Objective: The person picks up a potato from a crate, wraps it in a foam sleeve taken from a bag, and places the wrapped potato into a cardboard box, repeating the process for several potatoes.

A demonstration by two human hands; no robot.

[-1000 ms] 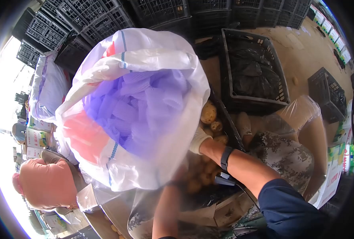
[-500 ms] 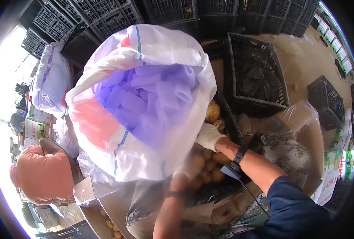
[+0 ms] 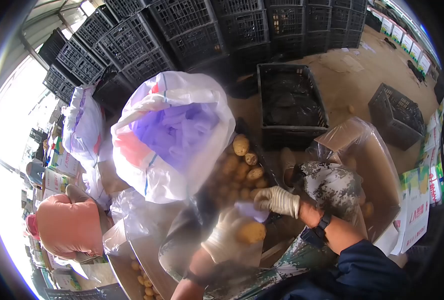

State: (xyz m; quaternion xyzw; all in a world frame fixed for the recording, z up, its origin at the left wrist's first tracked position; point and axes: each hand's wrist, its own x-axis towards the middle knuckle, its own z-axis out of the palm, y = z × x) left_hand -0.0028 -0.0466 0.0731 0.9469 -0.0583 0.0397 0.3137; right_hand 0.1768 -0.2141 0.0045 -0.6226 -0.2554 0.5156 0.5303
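Observation:
My left hand [image 3: 226,236], in a white knit glove, is closed around a yellow potato [image 3: 252,232] just above my lap. Its fingertips are blurred. A small purple foam net sleeve [image 3: 253,211] lies between both hands, pinched by the fingers of my gloved right hand [image 3: 278,201]. Directly beyond them sits a black-lined crate of potatoes [image 3: 241,145], its left part hazy. Further up on the left stands a big white woven sack [image 3: 169,185], open at the top, with many purple foam net sleeves [image 3: 174,127] inside.
Cardboard boxes with plastic liners flank me, the right box [image 3: 384,165] and the left box [image 3: 127,250], which has potatoes inside. A black crate [image 3: 292,129] stands ahead, before stacked black crates [image 3: 187,35]. A person in an orange top [image 3: 67,225] bends at left.
My hands have drawn back from the potato crate toward my lap. A potato is now in my left hand and a foam net sleeve in my right. The view has tilted up.

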